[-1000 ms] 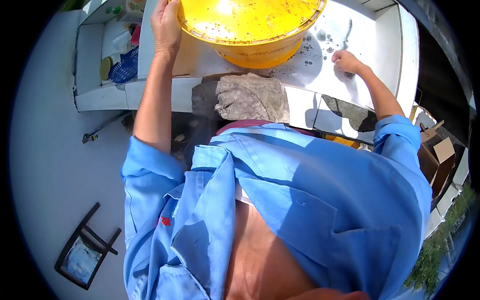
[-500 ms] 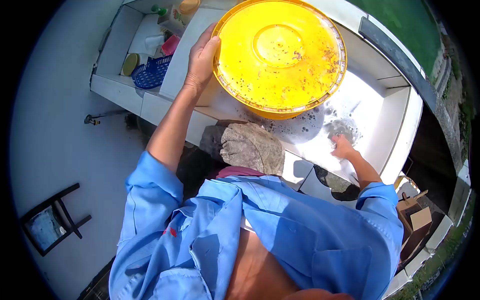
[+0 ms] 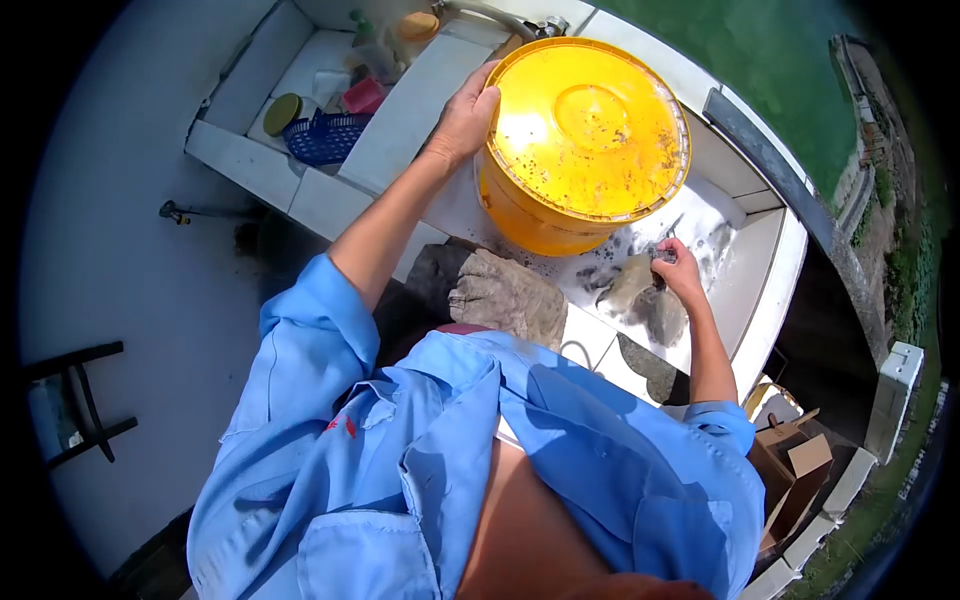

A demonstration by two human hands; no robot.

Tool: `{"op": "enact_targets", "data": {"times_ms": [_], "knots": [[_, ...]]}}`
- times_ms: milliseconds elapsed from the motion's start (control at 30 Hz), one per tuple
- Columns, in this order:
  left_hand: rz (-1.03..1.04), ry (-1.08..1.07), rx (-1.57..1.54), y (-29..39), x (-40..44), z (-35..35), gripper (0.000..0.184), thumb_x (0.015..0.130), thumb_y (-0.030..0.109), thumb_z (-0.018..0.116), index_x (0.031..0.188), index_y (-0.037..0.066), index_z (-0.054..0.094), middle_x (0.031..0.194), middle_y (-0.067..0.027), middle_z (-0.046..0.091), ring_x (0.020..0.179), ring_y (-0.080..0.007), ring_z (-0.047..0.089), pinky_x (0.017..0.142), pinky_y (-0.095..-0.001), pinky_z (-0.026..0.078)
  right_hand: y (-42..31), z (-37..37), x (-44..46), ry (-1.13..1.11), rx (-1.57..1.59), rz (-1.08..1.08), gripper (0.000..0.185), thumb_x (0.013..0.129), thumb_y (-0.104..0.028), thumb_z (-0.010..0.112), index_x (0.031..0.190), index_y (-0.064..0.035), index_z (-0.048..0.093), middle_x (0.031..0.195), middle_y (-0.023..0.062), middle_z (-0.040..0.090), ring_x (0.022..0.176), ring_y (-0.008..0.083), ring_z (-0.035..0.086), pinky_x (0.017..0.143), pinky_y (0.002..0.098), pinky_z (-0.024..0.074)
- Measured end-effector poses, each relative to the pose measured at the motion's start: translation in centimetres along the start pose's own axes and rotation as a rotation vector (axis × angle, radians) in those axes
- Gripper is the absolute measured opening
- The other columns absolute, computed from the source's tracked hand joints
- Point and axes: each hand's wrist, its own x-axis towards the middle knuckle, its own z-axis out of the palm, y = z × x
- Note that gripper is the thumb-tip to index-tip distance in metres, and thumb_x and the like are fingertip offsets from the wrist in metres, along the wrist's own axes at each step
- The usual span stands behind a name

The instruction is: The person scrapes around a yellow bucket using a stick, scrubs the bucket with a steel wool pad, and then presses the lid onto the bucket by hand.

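Your left hand (image 3: 465, 118) is closed on the left rim of the yellow bucket (image 3: 590, 125), which is inside the white sink (image 3: 776, 290) toward its back edge, though you cannot tell whether its base touches the floor. Your right hand (image 3: 680, 268), fingers bent close together, is just beside a murky, pale thing (image 3: 628, 284), and whether it grips anything is unclear; bare sink floor lies between it and the right wall. At the front edge, the grey cloth (image 3: 510, 298) drapes near the bucket, leaving a narrow gap.
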Motion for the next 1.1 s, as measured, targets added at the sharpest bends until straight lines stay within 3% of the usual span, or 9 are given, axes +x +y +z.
{"op": "enact_targets", "data": {"times_ms": [133,267,400,467,533,767,833,967,1100], "knots": [[-0.082,-0.108,-0.168,1.9,0.9,0.6,0.044,0.084,0.013,0.038,0.126,-0.001,0.041,0.116,-0.0122,0.053,0.107,-0.0189,0.049,0.095,-0.0281,0.036,-11.6,-5.7,-5.0,0.392,0.142,-0.414,0.028,0.065,-0.013,0.063,0.09,-0.0035,0.056,0.094,0.007,0.051,0.079,0.0154,0.053,0.073,0.0263,0.0444],[-0.229,-0.193,-0.205,2.9,2.5,1.2,0.044,0.083,0.011,0.037,0.125,0.001,0.042,0.117,-0.0113,0.053,0.107,-0.0164,0.049,0.094,-0.0261,0.036,-23.0,-4.7,-6.2,0.535,-0.039,-0.809,0.027,0.065,-0.012,0.062,0.09,-0.0031,0.056,0.094,0.008,0.052,0.085,0.0192,0.053,0.079,0.0285,0.0436],[-0.138,-0.149,-0.195,0.1,3.5,2.5,0.038,0.089,0.012,0.034,0.124,0.001,0.045,0.114,-0.0088,0.055,0.104,-0.0168,0.052,0.091,-0.0272,0.039,-30.1,2.1,-0.6,0.453,-0.221,-0.915,0.028,0.067,-0.016,0.064,0.092,-0.0052,0.057,0.092,0.0142,0.05,0.089,0.0292,0.051,0.082,0.0366,0.0441],[0.031,-0.087,-0.09,-2.1,3.7,2.7,0.042,0.087,0.018,0.035,0.125,0.001,0.043,0.108,-0.0207,0.058,0.1,-0.0308,0.056,0.088,-0.0352,0.041,-31.0,4.7,4.9,0.636,-0.414,-1.02,0.028,0.069,-0.019,0.065,0.093,-0.0065,0.058,0.094,0.0152,0.05,0.092,0.0321,0.05,0.082,0.0387,0.0436],[0.013,-0.019,0.11,-1.8,3.3,2.8,0.039,0.088,0.019,0.034,0.123,0.005,0.045,0.106,-0.0247,0.056,0.098,-0.0392,0.053,0.085,-0.0424,0.042,-31.4,3.5,8.8,0.702,-0.505,-0.934,0.026,0.073,-0.022,0.064,0.094,-0.0078,0.059,0.094,0.0164,0.051,0.092,0.0339,0.049,0.081,0.0409,0.0434],[0.018,0.104,0.14,0.2,2.0,4.1,0.034,0.086,0.012,0.041,0.117,0.001,0.05,0.105,-0.0217,0.058,0.095,-0.0378,0.055,0.085,-0.0422,0.042,-24.1,-4.7,3.9,0.827,-0.781,-0.142,0.032,0.083,-0.031,0.052,0.096,-0.0024,0.056,0.094,0.0201,0.053,0.089,0.035,0.055,0.075,0.0469,0.0451],[0.017,0.112,0.077,0.4,1.9,4.4,0.033,0.086,0.007,0.04,0.117,0.0,0.05,0.108,-0.0204,0.058,0.098,-0.0362,0.054,0.086,-0.0413,0.042,-25.3,-2.1,0.3,0.761,-0.591,-0.143,0.032,0.082,-0.029,0.053,0.093,0.0006,0.054,0.091,0.0217,0.052,0.086,0.0374,0.054,0.073,0.0457,0.0438],[0.072,0.082,-0.028,-0.6,2.1,4.3,0.035,0.086,0.007,0.04,0.119,0.0,0.048,0.11,-0.0213,0.057,0.102,-0.0353,0.053,0.088,-0.0393,0.042,-30.1,2.5,6.1,0.823,-0.644,-0.755,0.018,0.078,-0.021,0.057,0.087,-0.0059,0.054,0.086,0.0157,0.051,0.085,0.0333,0.05,0.076,0.0417,0.0423],[0.073,0.097,-0.006,-0.3,2.1,4.3,0.035,0.084,0.005,0.041,0.117,0.0,0.05,0.107,-0.0205,0.058,0.1,-0.0354,0.054,0.088,-0.0394,0.041,-30.5,-1.4,10.2,0.847,-0.799,-0.621,0.021,0.081,-0.028,0.054,0.087,-0.0095,0.059,0.09,0.0127,0.057,0.086,0.0313,0.051,0.078,0.0416,0.0415]]}}
